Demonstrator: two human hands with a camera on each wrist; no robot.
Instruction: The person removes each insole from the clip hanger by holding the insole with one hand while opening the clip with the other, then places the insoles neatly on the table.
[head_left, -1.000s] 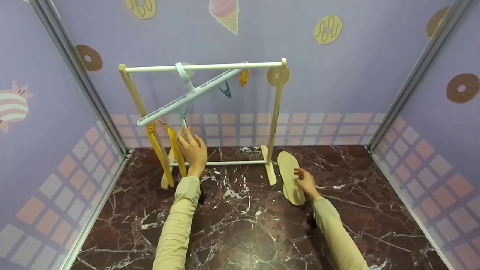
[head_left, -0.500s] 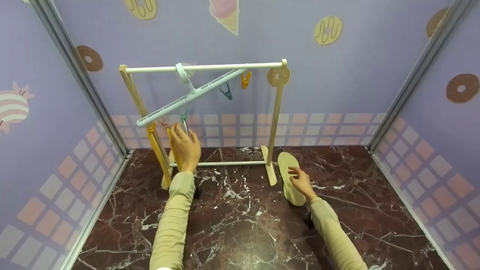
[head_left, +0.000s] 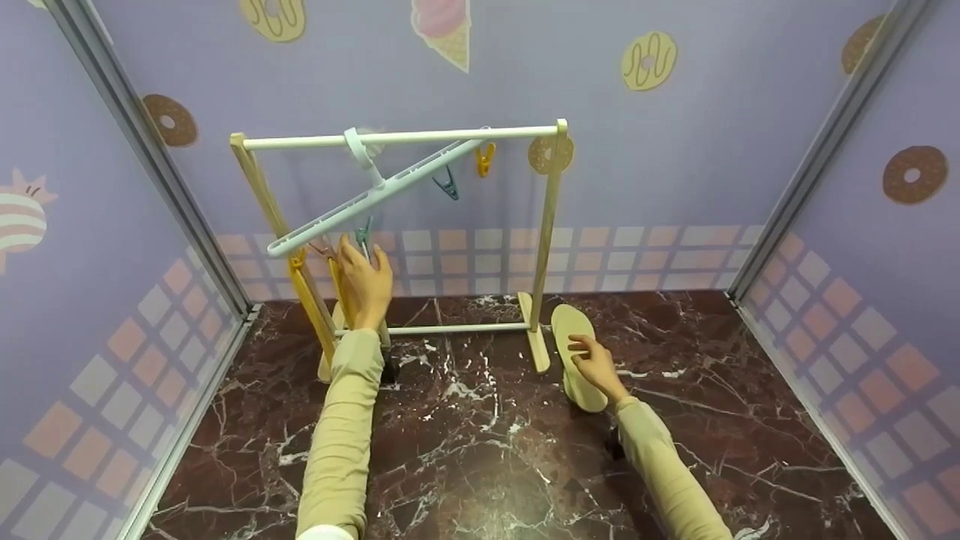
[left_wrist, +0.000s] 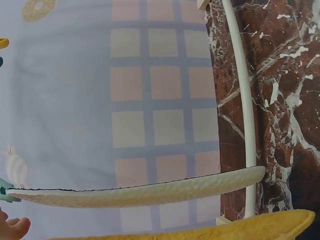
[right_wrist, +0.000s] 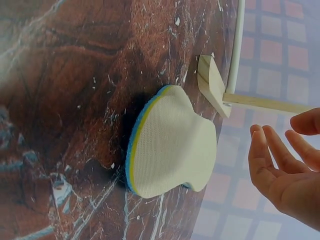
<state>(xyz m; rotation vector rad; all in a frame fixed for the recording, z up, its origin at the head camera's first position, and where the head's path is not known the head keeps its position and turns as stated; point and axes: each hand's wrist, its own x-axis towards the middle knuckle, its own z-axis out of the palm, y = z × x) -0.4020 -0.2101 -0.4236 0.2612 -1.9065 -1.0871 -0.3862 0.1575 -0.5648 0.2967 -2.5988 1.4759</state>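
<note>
- Insoles and clips surround your two bare hands at a wooden rack (head_left: pixel 550 225) on a dark red marbled desk (head_left: pixel 450 480).
- Your left hand (head_left: pixel 367 286) is raised under the low side of a pale blue hanger (head_left: pixel 390 184), fingers bent, thumb apart; whether the fingertips touch or pinch anything cannot be told from these angles.
- Close beside that hand, a pale insole (left_wrist: pixel 150 194) hangs lengthwise, one tip caught in a green clip (head_left: pixel 364 234).
- Just to its left, a yellow insole (left_wrist: pixel 240 230) hangs edge-on below a pink clip (head_left: pixel 322 248), partly hidden by your hand in the head view.
- Farther left, a second yellow insole (head_left: pixel 306 296) hangs from the hanger's lower end, alongside the rack's post.
- The hanger hooks over the rack's white top bar (head_left: pixel 442 136) and tilts, its right end high; a blue clip (head_left: pixel 448 184) and an orange clip (head_left: pixel 484 159) dangle on that side.
- Your right hand (head_left: pixel 597 366) hovers over stacked insoles (head_left: pixel 571 322), fingers loosely bent and parted, gripping nothing; the right wrist view shows them apart.
- That stack lies on the desk beside the rack's right foot (head_left: pixel 538 356), with blue and yellow edging visible.
- Behind you see a lilac wall (head_left: pixel 555 45) printed with doughnuts, ice cream and checks.
</note>
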